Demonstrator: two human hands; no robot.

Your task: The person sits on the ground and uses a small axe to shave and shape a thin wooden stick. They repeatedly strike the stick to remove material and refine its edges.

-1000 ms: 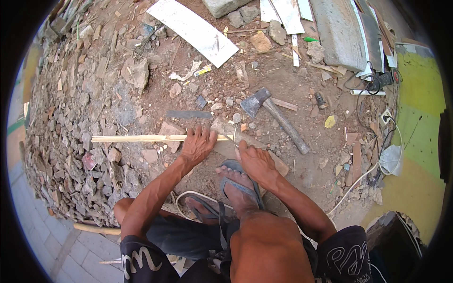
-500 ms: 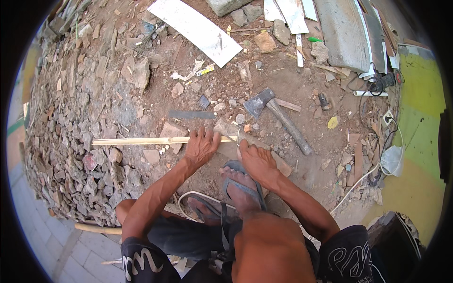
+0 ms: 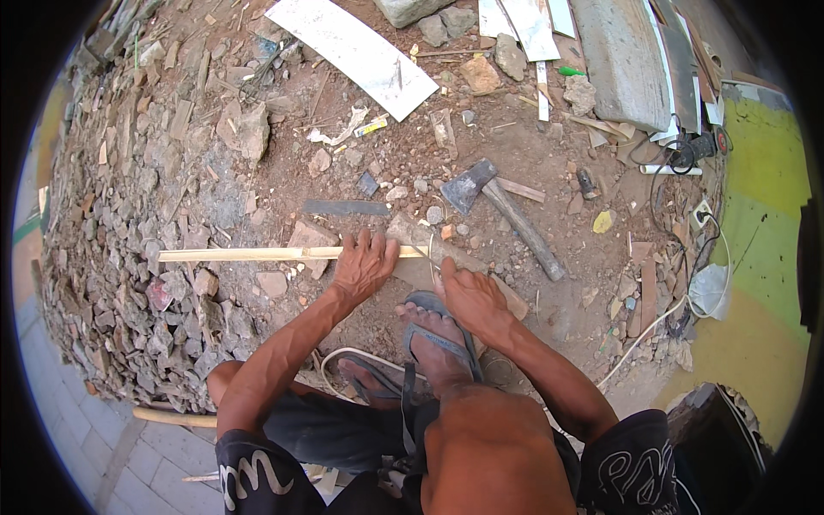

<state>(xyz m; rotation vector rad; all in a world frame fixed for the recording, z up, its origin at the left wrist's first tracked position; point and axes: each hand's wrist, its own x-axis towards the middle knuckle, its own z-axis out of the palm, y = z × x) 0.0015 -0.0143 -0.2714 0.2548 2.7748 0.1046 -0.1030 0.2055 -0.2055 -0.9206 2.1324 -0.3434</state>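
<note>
From up here I see my left hand pressed flat, fingers spread, on a long pale wooden strip that lies across the dirt ground and runs out toward nine o'clock. Its grip is a downward press with the palm rather than a closed clasp; the fingers lie over the strip and reach past it toward twelve o'clock.

My right hand sits just at three o'clock of the left one, curled around something thin near the strip's end. I can make out a slim light piece rising from the fingers, but I cannot tell what tool it is, nor how tightly the grip closes on it. Under that end of the strip lies a flat stone or block.

At six o'clock of the hands, my foot in a grey sandal is planted on the ground, almost touching the right hand.

A hatchet with a dark head and wooden handle lies at one o'clock of the hands, apart from them. A dark flat blade-like bar lies at twelve o'clock of the left hand. A white panel lies farther off at twelve o'clock, and loose rubble fills the nine o'clock side.
</note>
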